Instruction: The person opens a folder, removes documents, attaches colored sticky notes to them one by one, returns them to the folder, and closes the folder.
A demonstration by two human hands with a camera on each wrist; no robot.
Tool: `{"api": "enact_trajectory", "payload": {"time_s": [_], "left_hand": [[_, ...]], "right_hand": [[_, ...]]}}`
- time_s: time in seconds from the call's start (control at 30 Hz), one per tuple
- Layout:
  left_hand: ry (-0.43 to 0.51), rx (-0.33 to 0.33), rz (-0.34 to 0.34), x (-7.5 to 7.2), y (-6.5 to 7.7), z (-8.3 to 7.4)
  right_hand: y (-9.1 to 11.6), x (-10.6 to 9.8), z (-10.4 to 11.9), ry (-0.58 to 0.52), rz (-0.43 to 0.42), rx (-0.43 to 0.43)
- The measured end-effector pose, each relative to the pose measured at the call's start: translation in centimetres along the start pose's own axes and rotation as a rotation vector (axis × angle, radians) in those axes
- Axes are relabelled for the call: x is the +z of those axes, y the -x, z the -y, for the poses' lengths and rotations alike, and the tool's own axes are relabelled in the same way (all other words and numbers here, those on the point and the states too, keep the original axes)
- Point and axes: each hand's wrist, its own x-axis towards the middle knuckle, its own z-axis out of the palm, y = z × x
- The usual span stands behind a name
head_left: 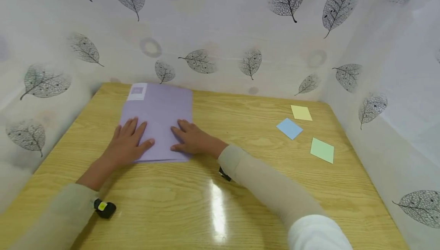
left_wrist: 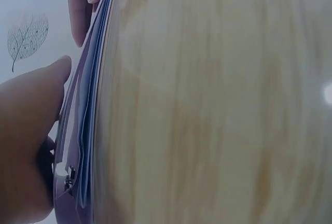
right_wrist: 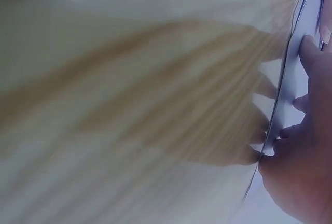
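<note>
A purple folder [head_left: 161, 108] lies closed on the wooden table, with a white label [head_left: 137, 91] at its far left corner. Along its near edge, the left wrist view shows pale sheets [left_wrist: 88, 125] between the covers and a small metal clip [left_wrist: 69, 178]. My left hand [head_left: 125, 145] rests on the folder's near left part, fingers spread. On the near right part lies my right hand [head_left: 190, 138], its fingers straight and spread. The right wrist view shows the right hand [right_wrist: 298, 125] touching the folder close to its edge.
Three paper squares lie on the right of the wooden table [head_left: 254, 189]: a yellow one [head_left: 301, 113], a blue one [head_left: 289, 128] and a green one [head_left: 322, 150]. White leaf-printed sheeting [head_left: 220, 25] surrounds the table at the back and sides.
</note>
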Motion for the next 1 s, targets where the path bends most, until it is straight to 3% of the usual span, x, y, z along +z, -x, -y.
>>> {"api": "enact_trajectory", "payload": {"time_s": [0.4, 1.0], "left_hand": [[-0.002, 0.047, 0.031, 2.1, -1.7, -4.6], [0.057, 0.139, 0.061, 3.8, -3.4, -12.5]], "right_hand": [[4.2, 0.7, -3.5, 0.039, 0.024, 0.05], [12.2, 0.3, -7.7, -0.173, -0.016, 0.136]]}}
